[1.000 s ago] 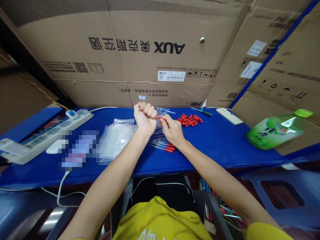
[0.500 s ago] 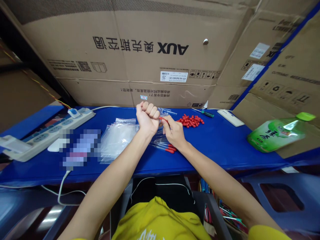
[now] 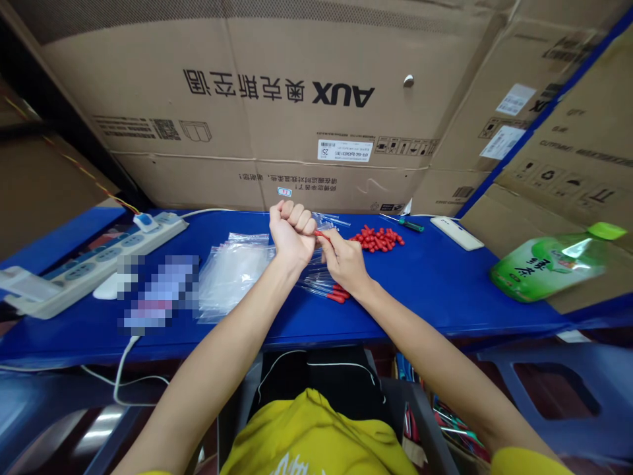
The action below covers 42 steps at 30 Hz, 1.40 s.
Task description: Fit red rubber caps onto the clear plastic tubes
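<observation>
My left hand (image 3: 291, 234) is a closed fist held over the blue table (image 3: 435, 290), gripping a clear thin tube. My right hand (image 3: 343, 260) pinches a small red cap (image 3: 321, 234) at the tube's end, right against the left fist. Under my right wrist lie several clear tubes with red caps (image 3: 326, 290). A pile of loose red caps (image 3: 380, 239) sits just beyond my right hand. A stack of clear plastic bags (image 3: 232, 274) lies to the left of my left arm.
A white power strip (image 3: 93, 264) and a white cable (image 3: 121, 373) lie at the left. A green-handled screwdriver (image 3: 403, 223), a white phone (image 3: 455, 232) and a green pouch (image 3: 548, 260) are at the right. Large cardboard boxes (image 3: 277, 105) wall the back.
Both hands stay pressed together at the tube's end, with only slight shifts; the view has moved a little.
</observation>
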### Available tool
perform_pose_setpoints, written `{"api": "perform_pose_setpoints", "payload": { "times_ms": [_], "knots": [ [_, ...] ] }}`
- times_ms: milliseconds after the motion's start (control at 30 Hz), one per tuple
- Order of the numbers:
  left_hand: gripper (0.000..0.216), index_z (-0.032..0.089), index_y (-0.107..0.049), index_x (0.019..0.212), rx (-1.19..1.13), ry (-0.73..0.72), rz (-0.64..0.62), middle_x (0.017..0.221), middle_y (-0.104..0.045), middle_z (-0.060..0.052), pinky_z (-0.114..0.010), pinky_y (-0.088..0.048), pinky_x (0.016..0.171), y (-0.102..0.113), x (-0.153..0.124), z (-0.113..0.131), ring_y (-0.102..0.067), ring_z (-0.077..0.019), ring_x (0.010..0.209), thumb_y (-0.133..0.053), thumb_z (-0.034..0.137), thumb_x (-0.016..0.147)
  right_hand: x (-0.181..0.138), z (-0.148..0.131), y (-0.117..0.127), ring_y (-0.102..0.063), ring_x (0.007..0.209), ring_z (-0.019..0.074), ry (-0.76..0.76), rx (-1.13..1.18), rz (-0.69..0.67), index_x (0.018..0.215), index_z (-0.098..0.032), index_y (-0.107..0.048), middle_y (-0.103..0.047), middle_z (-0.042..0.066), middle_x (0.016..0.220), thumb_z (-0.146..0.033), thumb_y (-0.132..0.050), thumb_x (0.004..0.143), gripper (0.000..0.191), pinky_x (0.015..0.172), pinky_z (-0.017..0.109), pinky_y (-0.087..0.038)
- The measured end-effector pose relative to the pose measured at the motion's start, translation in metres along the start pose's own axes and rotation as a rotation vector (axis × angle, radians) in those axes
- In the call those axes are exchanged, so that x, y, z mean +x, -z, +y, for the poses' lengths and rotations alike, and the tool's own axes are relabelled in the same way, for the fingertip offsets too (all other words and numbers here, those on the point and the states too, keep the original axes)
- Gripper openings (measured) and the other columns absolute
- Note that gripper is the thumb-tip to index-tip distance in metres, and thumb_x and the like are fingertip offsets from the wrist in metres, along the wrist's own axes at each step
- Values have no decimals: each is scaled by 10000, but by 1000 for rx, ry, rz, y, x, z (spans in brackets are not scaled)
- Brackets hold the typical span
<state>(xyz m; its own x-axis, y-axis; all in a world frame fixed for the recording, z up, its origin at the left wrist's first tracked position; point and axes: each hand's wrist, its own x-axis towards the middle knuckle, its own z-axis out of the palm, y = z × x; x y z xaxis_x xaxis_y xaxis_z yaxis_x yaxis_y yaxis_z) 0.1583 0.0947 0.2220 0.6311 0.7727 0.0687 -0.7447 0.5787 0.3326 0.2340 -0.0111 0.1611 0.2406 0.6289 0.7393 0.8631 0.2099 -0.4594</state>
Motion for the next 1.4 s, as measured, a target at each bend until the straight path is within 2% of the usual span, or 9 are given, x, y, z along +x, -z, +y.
{"api": "perform_pose_setpoints", "payload": {
  "times_ms": [267,433,600,733,833,933,1400],
  "knots": [
    [456,220,-154,656,6,11,-53,501,-156,78,-234,-158,355,3,2,0,-176,-63,360,-424,257,1022,0,3,2,-625,537,154,17,4,-45,1062,-228,-616,-628,-21,625,-378,-389,1097,274,596,274,-465],
    [451,217,-159,665,75,3,-21,506,-149,82,-222,-170,350,4,2,-3,-150,-61,361,-425,282,1023,-1,7,0,-628,524,163,12,-23,-59,1029,-230,-614,-632,-10,621,-389,-388,1096,284,571,279,-454],
    [466,220,-155,657,50,-3,-18,501,-156,82,-231,-171,355,5,5,1,-162,-63,362,-453,274,1011,0,7,0,-633,539,168,-15,-6,-81,1051,-218,-597,-649,-5,632,-402,-393,1092,278,579,279,-457],
    [463,221,-140,656,12,-14,-48,497,-151,79,-236,-165,360,4,6,6,-171,-65,360,-427,265,1017,1,5,4,-635,546,134,-101,195,-131,1055,-216,-590,-696,-7,718,-458,-429,1079,292,603,253,-488],
    [455,222,-134,657,1,-8,-62,496,-145,79,-237,-153,361,4,5,8,-172,-66,357,-405,261,1021,1,4,4,-627,510,107,-206,428,-187,1015,-210,-572,-704,-7,760,-522,-399,1073,361,557,233,-491],
    [460,220,-146,657,17,3,-54,496,-154,82,-231,-152,363,2,3,8,-176,-63,356,-430,272,1015,0,3,1,-615,492,91,-260,527,-192,957,-213,-538,-694,-11,763,-563,-419,1054,383,517,217,-463],
    [459,219,-165,651,-2,33,-66,496,-155,85,-230,-131,365,4,3,1,-181,-58,353,-455,263,1004,0,-3,-1,-575,447,98,-189,418,-112,872,-231,-495,-635,-36,660,-462,-414,1081,322,516,244,-446]
  ]
}}
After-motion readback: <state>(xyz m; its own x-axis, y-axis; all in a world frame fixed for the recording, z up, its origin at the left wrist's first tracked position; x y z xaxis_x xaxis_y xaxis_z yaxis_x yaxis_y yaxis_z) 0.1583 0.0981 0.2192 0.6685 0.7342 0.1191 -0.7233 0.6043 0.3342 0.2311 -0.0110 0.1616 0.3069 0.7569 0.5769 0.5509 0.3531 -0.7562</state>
